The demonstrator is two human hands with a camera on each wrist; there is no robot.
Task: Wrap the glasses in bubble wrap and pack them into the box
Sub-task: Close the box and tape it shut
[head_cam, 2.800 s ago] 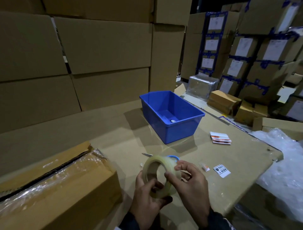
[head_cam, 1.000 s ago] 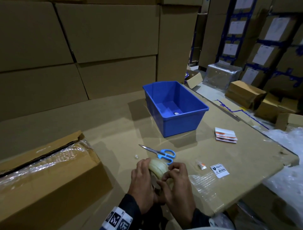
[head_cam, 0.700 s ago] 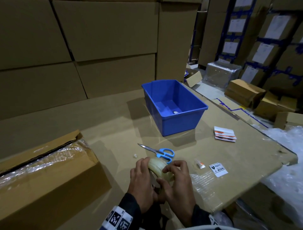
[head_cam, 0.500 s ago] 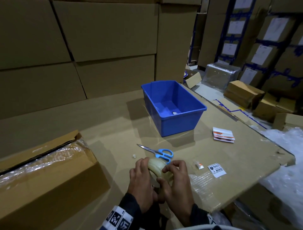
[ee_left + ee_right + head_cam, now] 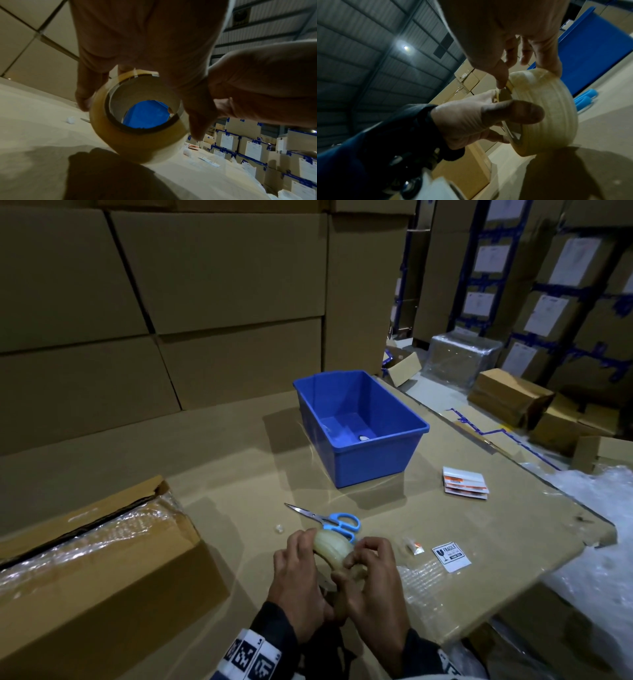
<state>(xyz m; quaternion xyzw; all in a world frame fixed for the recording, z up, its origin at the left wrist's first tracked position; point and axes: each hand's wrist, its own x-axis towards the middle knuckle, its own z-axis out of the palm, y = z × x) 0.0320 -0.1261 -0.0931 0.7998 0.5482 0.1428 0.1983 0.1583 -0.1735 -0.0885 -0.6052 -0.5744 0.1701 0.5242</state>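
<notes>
Two hands clamp one roll of clear packing tape [image 5: 335, 549] just above cardboard tabletop [image 5: 479, 529], near its front edge; roll on edge, core axis aimed toward blue bin [image 5: 359, 426], seen through core in left wrist view; left hand [image 5: 298, 580] curled round roll's left side; right hand [image 5: 373, 580] grips right side, fingertips [image 5: 501, 81] picking at rim; scissors [image 5: 329, 520] flat just beyond; taped box [image 5: 96, 563] at left.

Warehouse packing station: stacked cardboard cartons [image 5: 219, 268] form walls, labelled boxes bound in blue strapping [image 5: 548, 313] at right, corrugated metal roof [image 5: 376, 47] overhead, cardboard-covered tabletop [image 5: 479, 525], fragile label [image 5: 451, 556].
</notes>
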